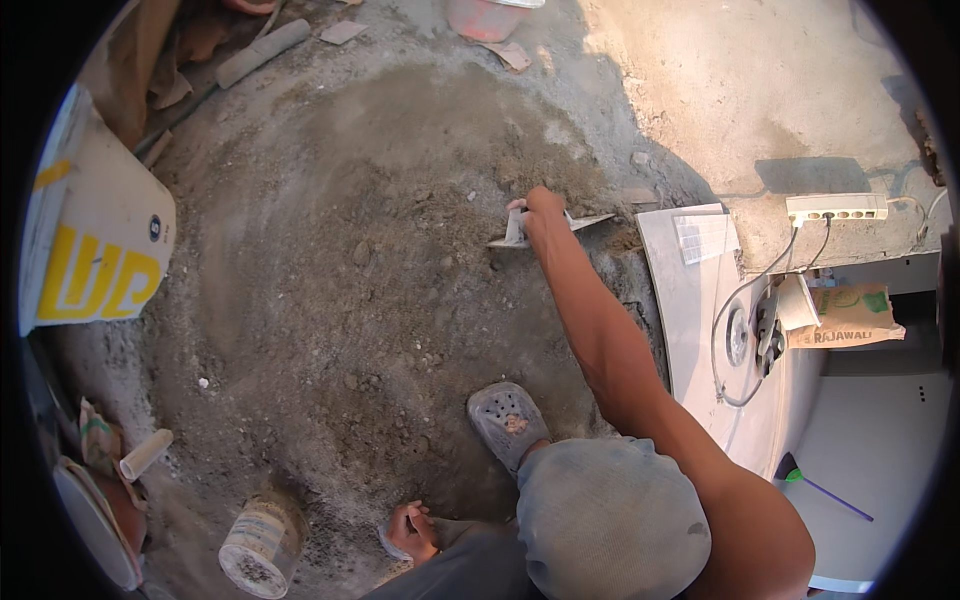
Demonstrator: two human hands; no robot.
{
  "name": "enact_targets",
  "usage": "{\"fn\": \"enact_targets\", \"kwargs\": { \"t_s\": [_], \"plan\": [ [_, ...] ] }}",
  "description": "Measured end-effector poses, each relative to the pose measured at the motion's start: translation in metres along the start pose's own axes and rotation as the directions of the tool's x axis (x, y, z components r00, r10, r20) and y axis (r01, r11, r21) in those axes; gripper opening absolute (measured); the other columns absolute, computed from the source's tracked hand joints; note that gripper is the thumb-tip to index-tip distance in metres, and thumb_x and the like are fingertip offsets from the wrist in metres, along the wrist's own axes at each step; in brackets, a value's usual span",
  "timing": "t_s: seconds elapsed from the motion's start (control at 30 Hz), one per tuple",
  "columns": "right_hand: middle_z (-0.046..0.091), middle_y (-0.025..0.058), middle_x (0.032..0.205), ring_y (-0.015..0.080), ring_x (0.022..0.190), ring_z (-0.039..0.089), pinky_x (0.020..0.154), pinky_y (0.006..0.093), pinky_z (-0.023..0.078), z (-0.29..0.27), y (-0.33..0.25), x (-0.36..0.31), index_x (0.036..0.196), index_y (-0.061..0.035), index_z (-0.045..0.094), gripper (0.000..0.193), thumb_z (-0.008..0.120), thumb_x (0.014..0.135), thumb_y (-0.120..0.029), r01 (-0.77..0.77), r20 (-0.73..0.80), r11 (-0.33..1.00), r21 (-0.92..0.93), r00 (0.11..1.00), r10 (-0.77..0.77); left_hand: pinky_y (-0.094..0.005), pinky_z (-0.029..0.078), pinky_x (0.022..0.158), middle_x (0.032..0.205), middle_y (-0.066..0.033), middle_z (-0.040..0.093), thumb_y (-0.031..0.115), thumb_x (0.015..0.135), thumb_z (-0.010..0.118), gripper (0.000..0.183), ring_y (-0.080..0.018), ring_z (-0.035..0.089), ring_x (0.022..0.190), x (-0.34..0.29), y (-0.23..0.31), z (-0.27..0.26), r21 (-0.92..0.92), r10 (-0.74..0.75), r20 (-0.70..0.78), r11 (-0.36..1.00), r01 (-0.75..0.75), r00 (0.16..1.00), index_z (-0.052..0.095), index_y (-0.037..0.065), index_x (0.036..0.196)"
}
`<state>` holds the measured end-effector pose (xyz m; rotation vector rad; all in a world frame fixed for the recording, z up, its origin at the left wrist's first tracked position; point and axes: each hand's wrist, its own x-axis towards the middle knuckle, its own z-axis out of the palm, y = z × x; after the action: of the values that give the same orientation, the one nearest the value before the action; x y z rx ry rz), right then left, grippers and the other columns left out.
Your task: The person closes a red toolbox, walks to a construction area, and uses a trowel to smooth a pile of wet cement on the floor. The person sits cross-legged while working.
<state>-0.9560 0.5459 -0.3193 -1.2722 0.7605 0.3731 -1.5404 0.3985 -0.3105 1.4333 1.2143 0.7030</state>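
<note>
My right hand (pixel 543 205) is closed on the grip of a plastering trowel (pixel 592 221), its flat blade lying low over the grey-brown sandy mortar (pixel 330 260). That arm reaches forward from the lower right. Down near the lower edge, beside my grey-trousered leg, my left hand (pixel 415 530) has its fingers curled. A pale edge shows along it, but what it holds, if anything, I cannot make out. Between the hands, one foot in a grey clog (pixel 496 412) stands on the mortar.
A large white bucket (pixel 110 220) with yellow marking stands left; a small plastic tub (pixel 262 550) is at lower left. On the right are a pale tile (pixel 680 345), a corded dark tool (pixel 770 340), a white power strip (pixel 808 205) and a brown sack (pixel 850 305). A reddish basin (pixel 485 18) sits far ahead.
</note>
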Motion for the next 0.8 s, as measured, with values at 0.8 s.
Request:
{"fn": "enact_targets", "kwargs": {
  "t_s": [0.8],
  "plan": [
    [0.049, 0.0057, 0.059, 0.016, 0.042, 0.047, 0.035, 0.033, 0.038, -0.051, -0.003, -0.05, 0.084, 0.0005, 0.045, 0.035, 0.045, 0.1, -0.031, 0.502, 0.499, 0.402, -0.766, 0.858, -0.121, -0.026, 0.045, 0.047, 0.065, -0.0105, 0.062, 0.027, 0.096, 0.056, 0.034, -0.0096, 0.056, 0.048, 0.0, 0.004, 0.0, -0.046, -0.008, 0.003, 0.999, 0.008, 1.0, 0.066, -0.004, 0.086]
  ]
}}
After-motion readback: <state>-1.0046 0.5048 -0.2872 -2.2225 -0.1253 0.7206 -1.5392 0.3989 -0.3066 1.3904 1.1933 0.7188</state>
